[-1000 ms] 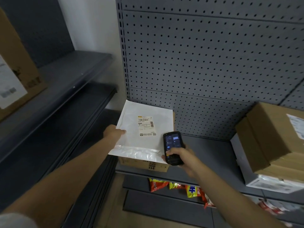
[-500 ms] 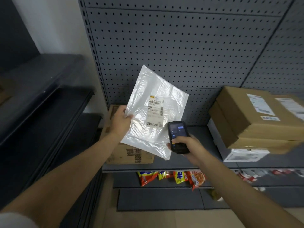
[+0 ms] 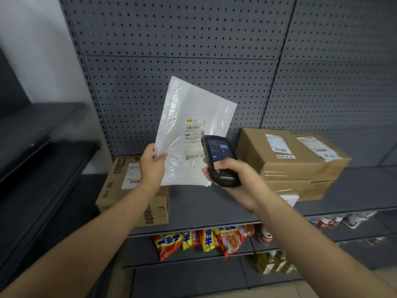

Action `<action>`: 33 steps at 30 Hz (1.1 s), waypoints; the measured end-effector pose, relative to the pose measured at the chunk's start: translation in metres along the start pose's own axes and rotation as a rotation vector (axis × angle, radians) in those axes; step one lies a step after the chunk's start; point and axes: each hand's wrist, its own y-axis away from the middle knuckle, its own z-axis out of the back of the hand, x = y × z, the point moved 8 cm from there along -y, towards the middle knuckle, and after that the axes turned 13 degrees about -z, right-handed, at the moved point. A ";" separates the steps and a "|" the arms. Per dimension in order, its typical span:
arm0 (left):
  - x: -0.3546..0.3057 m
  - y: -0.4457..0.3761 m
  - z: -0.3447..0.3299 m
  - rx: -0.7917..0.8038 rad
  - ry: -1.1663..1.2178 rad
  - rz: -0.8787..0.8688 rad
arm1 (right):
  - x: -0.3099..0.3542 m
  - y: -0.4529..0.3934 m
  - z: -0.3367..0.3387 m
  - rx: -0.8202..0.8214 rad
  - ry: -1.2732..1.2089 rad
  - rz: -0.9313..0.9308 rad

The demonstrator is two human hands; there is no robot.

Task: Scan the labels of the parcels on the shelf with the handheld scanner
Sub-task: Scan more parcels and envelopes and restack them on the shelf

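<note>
Now the grey steel shelf [image 3: 354, 190], backed by perforated panel, carries two groups of brown corrugated cartons. A stack of cardboard parcels [image 3: 294, 160] sits toward its right end against the back panel, with flat white labels taped on their tops. A single cardboard box [image 3: 129, 190] sits at the left end, reaching the front edge.

Between them, lifted clear of the shelf, is the white poly mailer [image 3: 191, 134]: thin, glossy, crinkled film, rectangular and limp. A second ago it lay flat on the left-end box; half a second ago it was partly raised; now it stands nearly upright, tilted slightly to the right, its printed face toward the person. That matters, I judge, because the barcode can now be presented squarely to the reader (the box underneath is also uncovered for its own turn).

The left hand [image 3: 151, 166] is clenched on the mailer's lower left edge, thumb on the front.

The right hand [image 3: 234, 177] is wrapped around the lower body of the handheld scanner [image 3: 220, 160], a black, rounded, hard-plastic unit with a lit screen. It has risen with the mailer and now overlaps that parcel's lower right part, just beside the label.

The shipping label [image 3: 194, 138] is matte white paper, wrinkled with the film beneath; its barcode reads as fine black bars.
</note>
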 end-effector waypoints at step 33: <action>-0.047 0.068 0.013 -0.070 -0.007 -0.071 | 0.000 0.093 -0.028 0.070 0.160 -0.049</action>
